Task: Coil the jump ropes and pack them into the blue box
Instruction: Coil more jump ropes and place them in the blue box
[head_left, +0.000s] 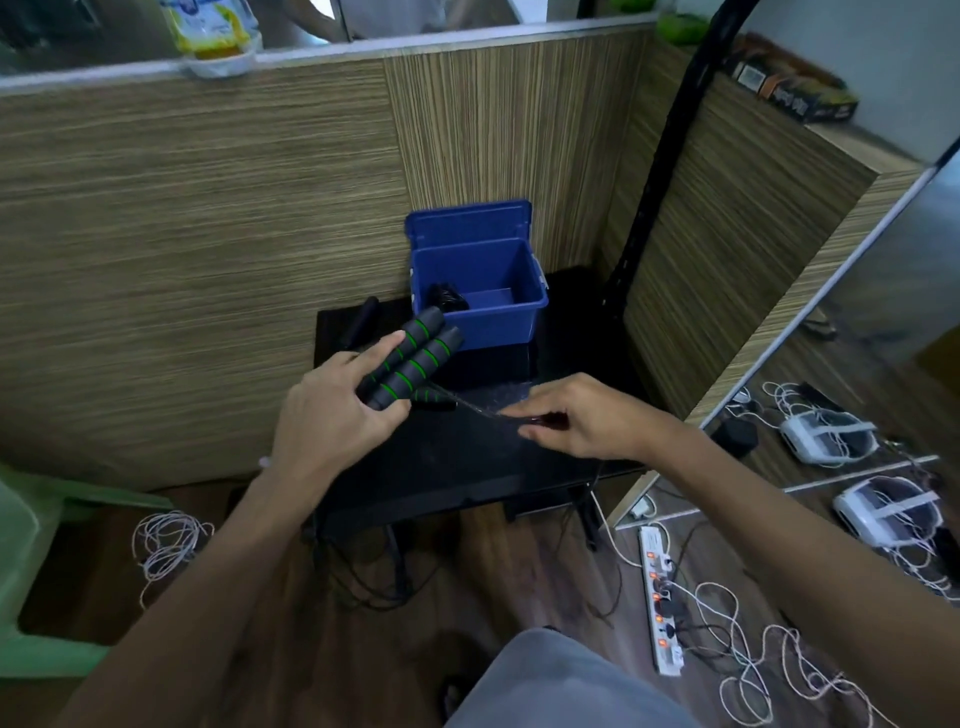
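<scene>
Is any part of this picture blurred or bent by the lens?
Head view: the rope between the hands is smeared by motion blur, while the green-striped handles and blue box are sharp; the wide lens curves the wooden partition and stretches the edges; light is dim.

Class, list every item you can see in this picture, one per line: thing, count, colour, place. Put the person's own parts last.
jump rope handles: two, black with green rings, held side by side in the left hand
rope: one, thin and blurred, running from the handles to the right hand
blue box: one, blue, lid open, back of the table
dark bundle: one, black, inside the box; too dark to identify
black handle: one, black, on the table left of the box
table: one, black, against the wood-grain wall
power strip: one, white, on the floor at right
left hand: one, gripping the handles
right hand: one, pinching the rope
</scene>
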